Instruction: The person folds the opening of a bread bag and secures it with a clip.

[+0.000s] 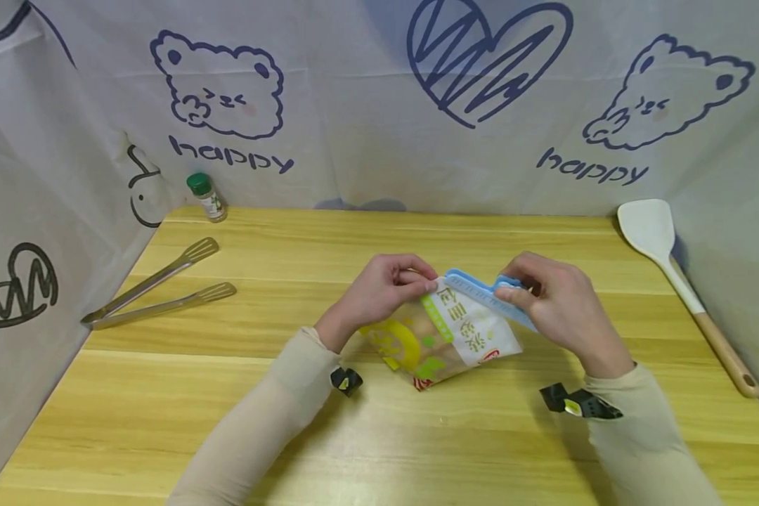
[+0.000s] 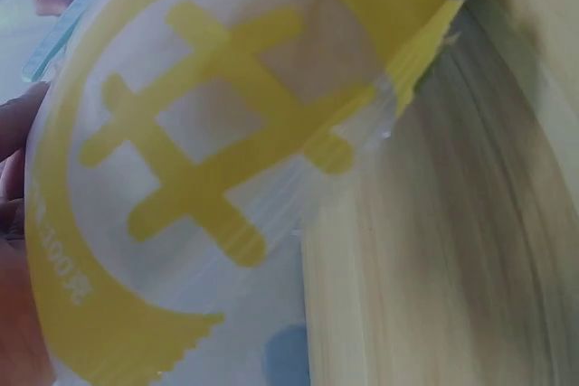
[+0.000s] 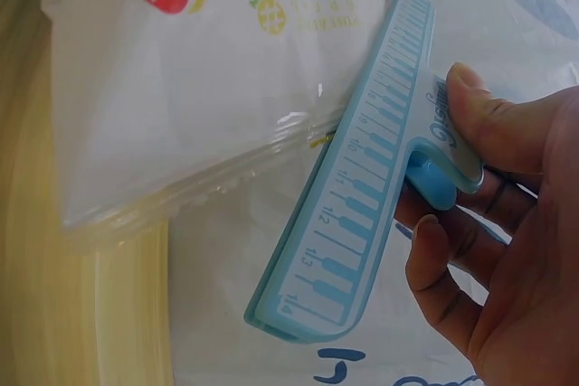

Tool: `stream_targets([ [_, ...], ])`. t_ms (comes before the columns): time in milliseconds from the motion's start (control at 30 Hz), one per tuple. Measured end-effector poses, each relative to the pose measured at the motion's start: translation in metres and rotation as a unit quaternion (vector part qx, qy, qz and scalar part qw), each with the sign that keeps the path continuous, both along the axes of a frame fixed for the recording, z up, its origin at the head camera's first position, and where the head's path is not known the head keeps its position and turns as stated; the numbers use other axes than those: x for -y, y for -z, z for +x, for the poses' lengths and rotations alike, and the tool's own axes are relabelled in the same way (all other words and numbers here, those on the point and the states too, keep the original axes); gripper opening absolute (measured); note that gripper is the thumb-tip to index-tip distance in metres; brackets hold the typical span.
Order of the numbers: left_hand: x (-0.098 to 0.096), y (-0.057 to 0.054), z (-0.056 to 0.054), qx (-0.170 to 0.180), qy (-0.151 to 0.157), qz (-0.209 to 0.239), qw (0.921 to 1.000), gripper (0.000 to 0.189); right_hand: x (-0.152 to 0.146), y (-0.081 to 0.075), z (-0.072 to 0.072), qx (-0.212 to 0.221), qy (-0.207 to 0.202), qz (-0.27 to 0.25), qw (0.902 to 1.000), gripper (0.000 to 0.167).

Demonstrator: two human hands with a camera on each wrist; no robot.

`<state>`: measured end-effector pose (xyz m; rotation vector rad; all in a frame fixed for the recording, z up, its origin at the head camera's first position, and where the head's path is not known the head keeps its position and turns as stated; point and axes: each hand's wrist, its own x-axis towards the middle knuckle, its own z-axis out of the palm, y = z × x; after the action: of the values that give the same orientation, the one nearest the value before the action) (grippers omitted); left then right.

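Note:
A food bag (image 1: 439, 330) in white, yellow and clear plastic is held tilted above the wooden table. My left hand (image 1: 386, 284) pinches its upper left corner between thumb and fingers. In my right hand (image 1: 553, 302) is a long light-blue bag clip (image 1: 474, 287), gripped by its handle. Along the bag's top edge the clip lies at a slant, and in the right wrist view the clip (image 3: 353, 196) has piano-key markings, with its lower end sticking out past the bag. The left wrist view is mostly filled by the bag's yellow print (image 2: 226, 133).
Metal tongs (image 1: 158, 284) lie spread at the left of the table (image 1: 278, 239). A green-capped spice jar (image 1: 206, 198) stands at the back left corner. Along the right side rests a white spatula (image 1: 654, 232) with a wooden handle. Printed cloth (image 1: 354, 105) walls the back and sides.

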<state>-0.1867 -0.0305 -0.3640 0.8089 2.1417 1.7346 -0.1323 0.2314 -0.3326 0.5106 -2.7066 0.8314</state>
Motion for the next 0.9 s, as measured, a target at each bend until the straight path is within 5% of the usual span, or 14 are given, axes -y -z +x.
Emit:
stream_targets([
  [433,-0.005,-0.001,0.004,-0.015,-0.047,-0.008,0.9988,0.014,0.007,-0.001,-0.003,-0.001,0.0,-0.02,0.9998,0.009],
  [700,0.0,-0.001,0.002,-0.001,-0.021,-0.016,0.9996,0.016,0.012,-0.001,-0.004,0.005,0.004,-0.034,0.9994,0.009],
  [900,-0.003,0.001,0.002,0.027,-0.031,-0.007,0.9991,0.016,0.017,-0.002,-0.006,0.009,0.004,-0.04,0.9992,0.008],
])
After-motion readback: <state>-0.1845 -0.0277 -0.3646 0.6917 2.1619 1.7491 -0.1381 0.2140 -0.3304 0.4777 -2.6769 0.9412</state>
